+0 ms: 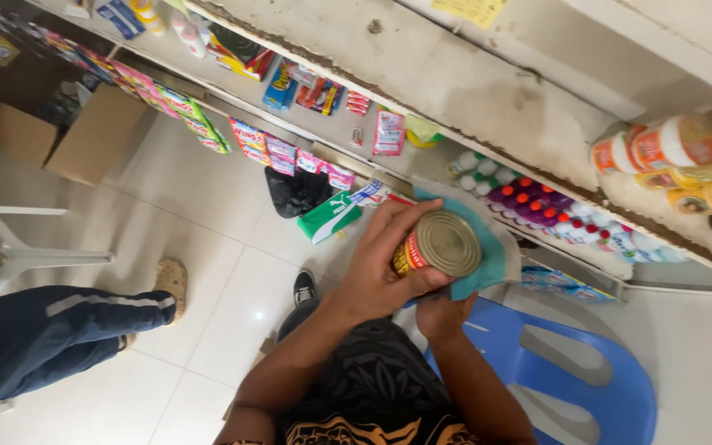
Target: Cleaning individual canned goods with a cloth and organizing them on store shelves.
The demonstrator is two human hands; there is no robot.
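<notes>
Left hand [381, 268] wraps round tin can [437, 244], centre frame — fingers clamped on side, lid up. Right hand [441, 311] beneath, clutching teal cloth [492, 247] against can. Blue plastic chair [587, 379] lower right. Shelf [463, 82] of goods across top. Another person's leg [43, 334] lower left.

This is a small grocery shop. Long, worn shelves [455, 82] run along the wall, stocked with goods in rows: tins [686, 156] stacked at the right, small bottles with coloured caps [537, 206] packed together, and boxes and packets [306, 91] further along. Strips of bright sachets [183, 111] hang from the shelf edge. Cardboard cartons [96, 136] sit on the white tiled floor [208, 247], beside a blue plastic chair [587, 379].
</notes>
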